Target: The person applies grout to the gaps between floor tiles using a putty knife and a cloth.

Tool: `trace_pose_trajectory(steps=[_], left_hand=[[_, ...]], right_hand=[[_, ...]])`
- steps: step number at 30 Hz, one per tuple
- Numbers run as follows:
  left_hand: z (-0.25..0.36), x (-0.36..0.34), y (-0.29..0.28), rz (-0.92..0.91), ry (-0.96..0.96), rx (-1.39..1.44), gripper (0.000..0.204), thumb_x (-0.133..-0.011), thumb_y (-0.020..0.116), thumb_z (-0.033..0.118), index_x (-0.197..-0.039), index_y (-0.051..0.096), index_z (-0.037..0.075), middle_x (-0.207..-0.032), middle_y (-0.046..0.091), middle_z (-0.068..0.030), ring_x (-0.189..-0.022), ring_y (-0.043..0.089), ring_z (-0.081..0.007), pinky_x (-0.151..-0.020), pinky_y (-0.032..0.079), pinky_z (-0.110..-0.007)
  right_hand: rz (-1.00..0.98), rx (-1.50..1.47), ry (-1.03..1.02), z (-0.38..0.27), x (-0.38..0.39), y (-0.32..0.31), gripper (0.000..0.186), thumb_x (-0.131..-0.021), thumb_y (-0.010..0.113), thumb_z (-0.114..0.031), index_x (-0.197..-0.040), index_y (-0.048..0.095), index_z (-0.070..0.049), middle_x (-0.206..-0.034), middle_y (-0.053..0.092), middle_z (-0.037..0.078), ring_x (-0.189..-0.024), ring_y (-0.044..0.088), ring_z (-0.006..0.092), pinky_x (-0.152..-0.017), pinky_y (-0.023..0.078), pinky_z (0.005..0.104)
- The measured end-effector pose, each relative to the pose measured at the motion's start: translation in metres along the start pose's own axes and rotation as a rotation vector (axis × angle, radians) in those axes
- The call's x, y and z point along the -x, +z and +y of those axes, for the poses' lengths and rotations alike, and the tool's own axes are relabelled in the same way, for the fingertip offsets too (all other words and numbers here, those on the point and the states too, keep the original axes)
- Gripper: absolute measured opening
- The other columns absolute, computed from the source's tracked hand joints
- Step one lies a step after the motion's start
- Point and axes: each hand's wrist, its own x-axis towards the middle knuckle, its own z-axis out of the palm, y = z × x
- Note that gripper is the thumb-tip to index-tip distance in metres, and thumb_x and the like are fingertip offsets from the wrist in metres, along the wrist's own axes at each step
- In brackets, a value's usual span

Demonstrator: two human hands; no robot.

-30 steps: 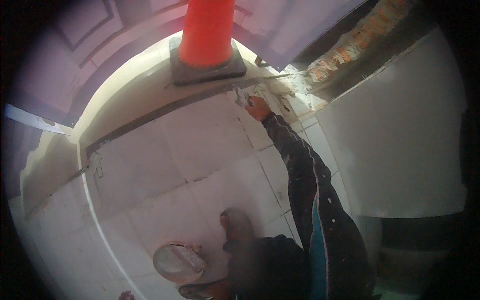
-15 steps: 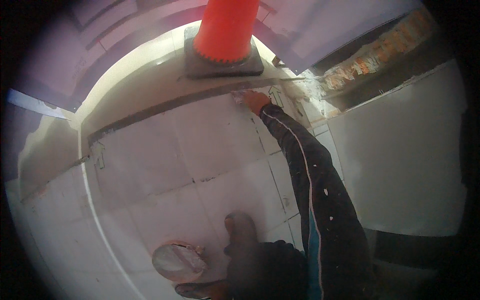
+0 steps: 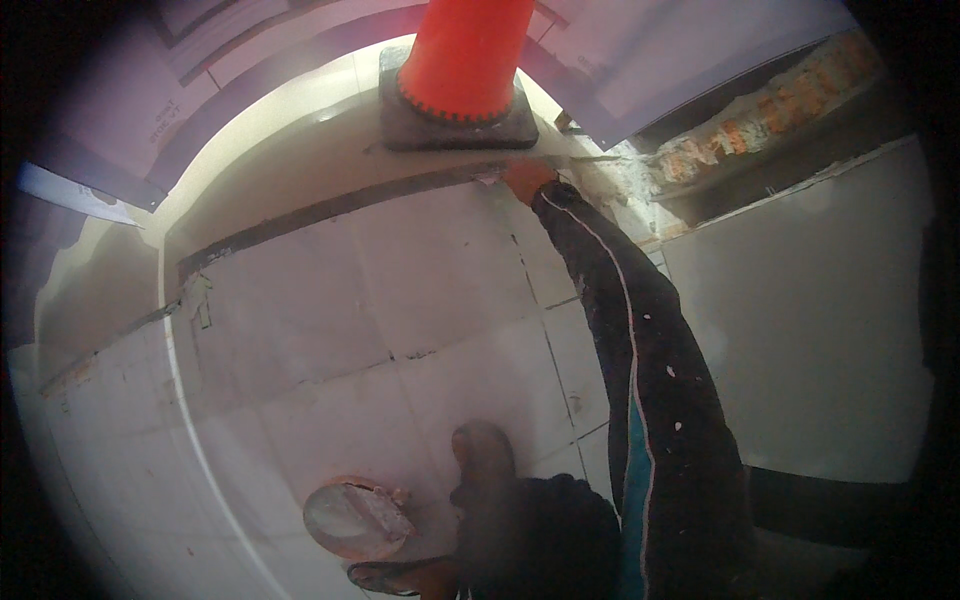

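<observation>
My right hand (image 3: 526, 178) is stretched out at full reach in a dark paint-flecked sleeve. It rests at the far end of the dark joint strip (image 3: 330, 208), just below the grey base of an orange traffic cone (image 3: 468, 55). A small whitish bit shows at its fingertips; whether it holds a tool I cannot tell. At the lower edge, my left hand (image 3: 400, 577) grips the near rim of a round bowl (image 3: 352, 518) with pale paste in it. My shoe (image 3: 484, 468) stands on the white floor tiles (image 3: 420, 290) beside the bowl.
A raised white curved ledge (image 3: 300, 120) carries the cone. Broken masonry with orange brick (image 3: 740, 140) lies at the upper right above a large white panel (image 3: 820, 320). A thin white curved trim (image 3: 190, 420) runs down the left over more tiles.
The view has shifted so the cone and ledge sit lower and nearer. My right hand has moved a little closer to the cone's base along the joint. Bowl and left hand stay put.
</observation>
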Motion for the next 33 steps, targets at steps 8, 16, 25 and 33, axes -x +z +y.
trace_pose_trajectory(steps=[8, 16, 25, 33], left_hand=[[-0.034, -0.005, -0.019, -0.098, 0.359, -0.503, 0.025, -0.092, 0.051, 0.017, -0.112, 0.062, 0.006, -0.096, 0.065, -0.0084, -0.08, 0.063, -0.0165, -0.074, 0.051, -0.032], [-0.019, -0.023, -0.015, -0.056, 0.318, -0.465, 0.027, -0.088, 0.049, 0.009, -0.111, 0.063, 0.003, -0.097, 0.066, -0.009, -0.084, 0.062, -0.015, -0.077, 0.05, -0.03], [0.0, -0.037, -0.008, -0.036, 0.037, -0.152, 0.027, -0.083, 0.046, 0.003, -0.1, 0.068, 0.004, -0.111, 0.064, -0.009, -0.08, 0.064, -0.0159, -0.074, 0.053, -0.03], [-0.007, -0.033, -0.015, -0.038, 0.209, -0.347, 0.028, -0.079, 0.049, 0.001, -0.099, 0.069, 0.005, -0.108, 0.065, -0.0081, -0.079, 0.064, -0.0161, -0.074, 0.053, -0.029]], right_hand=[[-0.01, -0.051, -0.026, 0.009, -0.014, 0.033, 0.033, -0.081, 0.052, -0.007, -0.11, 0.064, -0.017, -0.115, 0.056, 0.01, -0.113, 0.053, 0.0308, -0.092, 0.048, 0.0426], [-0.043, -0.158, -0.053, -0.017, 0.055, 0.017, 0.036, -0.079, 0.052, -0.006, -0.113, 0.062, -0.016, -0.115, 0.055, 0.012, -0.107, 0.055, 0.0315, -0.082, 0.052, 0.0443], [-0.117, -0.103, -0.168, -0.024, 0.131, 0.005, 0.027, -0.082, 0.051, -0.009, -0.107, 0.062, -0.013, -0.11, 0.056, 0.01, -0.104, 0.056, 0.0303, -0.077, 0.054, 0.0428], [-0.037, -0.24, -0.014, -0.01, 0.1, 0.007, 0.031, -0.081, 0.053, -0.007, -0.109, 0.061, -0.016, -0.104, 0.06, 0.011, -0.097, 0.061, 0.031, -0.078, 0.052, 0.0449]])
